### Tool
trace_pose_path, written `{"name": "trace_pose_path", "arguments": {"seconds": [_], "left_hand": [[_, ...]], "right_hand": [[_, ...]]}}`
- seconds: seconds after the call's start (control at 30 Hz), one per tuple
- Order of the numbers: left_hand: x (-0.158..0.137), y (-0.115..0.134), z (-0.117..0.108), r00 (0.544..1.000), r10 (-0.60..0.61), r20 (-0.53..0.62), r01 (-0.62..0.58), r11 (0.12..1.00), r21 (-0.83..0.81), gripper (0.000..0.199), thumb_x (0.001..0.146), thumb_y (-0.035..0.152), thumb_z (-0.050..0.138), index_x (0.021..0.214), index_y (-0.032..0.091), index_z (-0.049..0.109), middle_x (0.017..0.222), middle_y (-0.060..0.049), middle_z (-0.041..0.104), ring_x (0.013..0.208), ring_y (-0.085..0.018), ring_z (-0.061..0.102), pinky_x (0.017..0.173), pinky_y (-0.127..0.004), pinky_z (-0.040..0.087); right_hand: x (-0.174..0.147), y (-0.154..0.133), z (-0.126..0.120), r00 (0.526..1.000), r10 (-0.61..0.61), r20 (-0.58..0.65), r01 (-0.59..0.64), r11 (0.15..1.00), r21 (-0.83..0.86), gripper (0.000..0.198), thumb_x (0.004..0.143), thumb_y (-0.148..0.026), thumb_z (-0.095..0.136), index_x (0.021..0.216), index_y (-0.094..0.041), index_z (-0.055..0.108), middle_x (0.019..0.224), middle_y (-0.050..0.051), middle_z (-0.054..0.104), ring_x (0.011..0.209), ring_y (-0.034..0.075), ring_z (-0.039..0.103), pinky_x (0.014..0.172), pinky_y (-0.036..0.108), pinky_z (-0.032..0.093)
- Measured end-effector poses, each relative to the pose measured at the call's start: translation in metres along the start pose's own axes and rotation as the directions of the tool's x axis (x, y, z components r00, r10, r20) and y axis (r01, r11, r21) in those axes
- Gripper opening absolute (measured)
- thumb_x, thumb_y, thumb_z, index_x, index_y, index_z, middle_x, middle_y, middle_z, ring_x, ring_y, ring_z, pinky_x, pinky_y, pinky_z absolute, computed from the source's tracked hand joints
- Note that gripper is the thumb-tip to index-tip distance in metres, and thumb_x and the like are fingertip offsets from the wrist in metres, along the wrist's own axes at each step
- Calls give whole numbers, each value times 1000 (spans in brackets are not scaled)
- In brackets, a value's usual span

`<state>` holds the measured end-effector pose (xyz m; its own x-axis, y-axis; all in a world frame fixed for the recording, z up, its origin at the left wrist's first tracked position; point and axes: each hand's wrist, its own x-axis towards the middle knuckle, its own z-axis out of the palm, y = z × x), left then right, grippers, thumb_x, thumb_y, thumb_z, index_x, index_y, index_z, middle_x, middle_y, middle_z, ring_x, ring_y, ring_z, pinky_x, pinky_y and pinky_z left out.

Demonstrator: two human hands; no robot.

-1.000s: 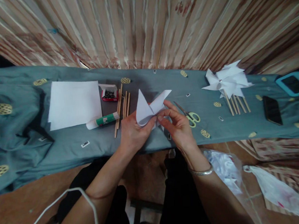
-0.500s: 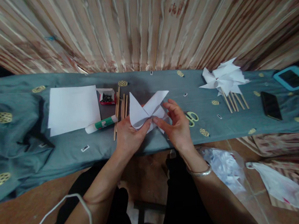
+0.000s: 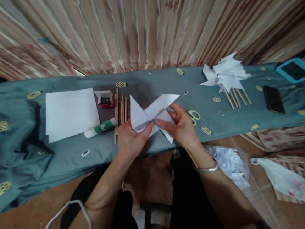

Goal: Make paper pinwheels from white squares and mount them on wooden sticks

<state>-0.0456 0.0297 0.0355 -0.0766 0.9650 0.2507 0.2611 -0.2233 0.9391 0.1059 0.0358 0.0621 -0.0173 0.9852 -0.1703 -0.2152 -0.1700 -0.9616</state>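
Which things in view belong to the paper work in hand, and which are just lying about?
Likely belonging:
- folded paper, in the left hand and right hand
- paper sheets
- sticks
- red box
- green-and-white tube
- scissors
- pinwheels

Probably lying about:
- phone
- blue-framed device
- white plastic bag

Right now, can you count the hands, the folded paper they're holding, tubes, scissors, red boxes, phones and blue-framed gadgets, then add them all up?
Left hand and right hand: 2
Held folded paper: 1
Green-and-white tube: 1
Scissors, partly hidden: 1
Red box: 1
Dark phone: 1
Blue-framed gadget: 1
Total: 8
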Motion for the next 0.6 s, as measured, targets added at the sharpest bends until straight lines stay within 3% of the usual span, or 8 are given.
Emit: {"name": "trace_pose_path", "arguments": {"seconds": [0.23,0.6], "left_hand": [[-1,1,0,997,-75,-1,75,997,-7,22,72,31,74,86,13,73,81,-8,77,70,-20,72,63,-28,58],[0,-6,1,982,-187,-22,185,981,-62,26,70,34,75,87,14,73,84,-8,77,76,-22,73,71,-30,60]], "right_hand": [[2,2,-1,999,-33,1,33,999,-13,60,55,-34,88,108,-30,59,83,-4,74,73,21,70,73,39,60],[6,11,1,985,-169,14,170,979,-110,46,65,-24,77,106,-25,57,89,-1,72,80,17,68,69,30,56]]}}
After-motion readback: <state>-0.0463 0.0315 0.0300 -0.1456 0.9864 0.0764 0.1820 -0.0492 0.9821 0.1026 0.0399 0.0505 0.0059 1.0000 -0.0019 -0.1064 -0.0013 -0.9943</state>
